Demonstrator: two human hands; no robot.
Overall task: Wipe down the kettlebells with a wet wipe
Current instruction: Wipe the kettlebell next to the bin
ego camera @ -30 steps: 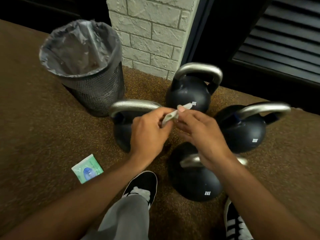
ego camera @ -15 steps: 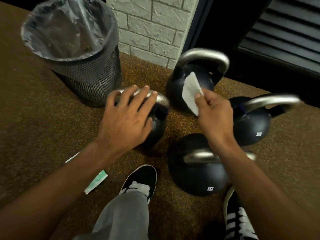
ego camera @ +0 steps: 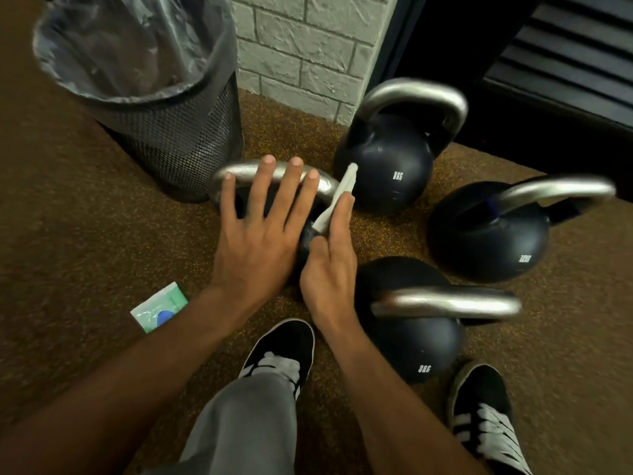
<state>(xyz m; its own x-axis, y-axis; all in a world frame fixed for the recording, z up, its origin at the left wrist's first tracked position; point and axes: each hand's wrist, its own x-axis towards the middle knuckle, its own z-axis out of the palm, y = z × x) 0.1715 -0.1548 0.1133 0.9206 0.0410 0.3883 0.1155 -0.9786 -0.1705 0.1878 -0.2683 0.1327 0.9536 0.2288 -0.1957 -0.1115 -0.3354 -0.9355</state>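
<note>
On the floor point(ego camera: 68, 217) beside the bin point(ego camera: 178, 142), our left hand point(ego camera: 260, 234) lies flat with straight fingers across the steel handle of the leftmost kettlebell point(ego camera: 239, 170), steadying it rather than gripping. Half a second ago our right hand point(ego camera: 329, 265) held the wet wipe point(ego camera: 337, 197) up near the far kettlebell point(ego camera: 383, 166). It has since come down, and the wipe, pinched between thumb and fingers, now sits against the right end of that handle. We judge that wiping of this first bell is only starting. The far one, the right kettlebell point(ego camera: 486, 241) and the near kettlebell point(ego camera: 411, 337) look untouched. The mesh bin holds a grey plastic liner point(ego camera: 130, 56), and we can make out nothing inside it. A green-and-white wipe packet point(ego camera: 159, 308) lies on the floor by our left forearm, and we cannot tell whether it is open.
</note>
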